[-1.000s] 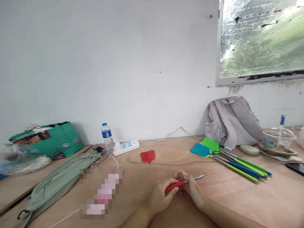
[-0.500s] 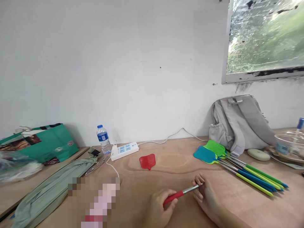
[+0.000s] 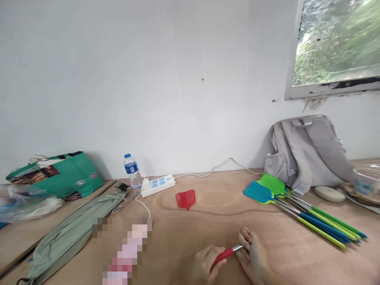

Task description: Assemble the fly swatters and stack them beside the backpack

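My left hand (image 3: pixel 206 263) is closed around the red grip of a fly swatter handle (image 3: pixel 223 256), low in the middle of the view. The fingers of my right hand (image 3: pixel 248 250) are curled round the other end, on its silvery metal rod. Only a short length of metal shows between the two hands. Apart from the handle, a red mesh fly swatter head (image 3: pixel 186 199) lies on the wooden table beyond my hands. Several whole fly swatters with blue and green heads (image 3: pixel 259 192) lie side by side to the right.
A white power strip (image 3: pixel 158 185) and a water bottle (image 3: pixel 132 170) stand by the wall. Left are a green bag (image 3: pixel 86 174) and a grey-green cloth case (image 3: pixel 74 225). A grey backpack (image 3: pixel 314 154), an oval beige object (image 3: pixel 329 194) and a plastic cup (image 3: pixel 366 180) are right.
My hands have come closer together, and less of the metal rod shows between them. The view has shifted slightly. The red swatter head still lies in its place.
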`<action>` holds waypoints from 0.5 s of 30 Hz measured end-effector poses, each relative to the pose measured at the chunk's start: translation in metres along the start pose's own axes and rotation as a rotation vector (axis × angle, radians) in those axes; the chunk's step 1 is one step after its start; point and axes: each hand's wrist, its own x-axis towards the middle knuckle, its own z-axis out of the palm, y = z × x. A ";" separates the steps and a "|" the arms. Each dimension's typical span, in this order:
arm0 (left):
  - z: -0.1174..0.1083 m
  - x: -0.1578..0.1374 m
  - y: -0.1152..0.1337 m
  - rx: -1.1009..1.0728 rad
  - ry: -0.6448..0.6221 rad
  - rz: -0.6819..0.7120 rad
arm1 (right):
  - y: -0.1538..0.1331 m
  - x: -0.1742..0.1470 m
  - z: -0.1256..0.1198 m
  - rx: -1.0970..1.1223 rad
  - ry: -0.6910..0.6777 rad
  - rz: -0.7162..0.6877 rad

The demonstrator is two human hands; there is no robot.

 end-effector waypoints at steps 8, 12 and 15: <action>-0.007 0.008 0.012 -0.017 -0.057 -0.067 | -0.008 0.003 0.002 0.001 -0.107 0.001; -0.008 0.016 0.015 0.013 -0.065 -0.064 | -0.023 0.013 -0.003 -0.003 -0.243 0.012; -0.014 0.020 0.005 0.077 -0.112 0.006 | -0.035 0.017 -0.008 0.039 -0.271 0.006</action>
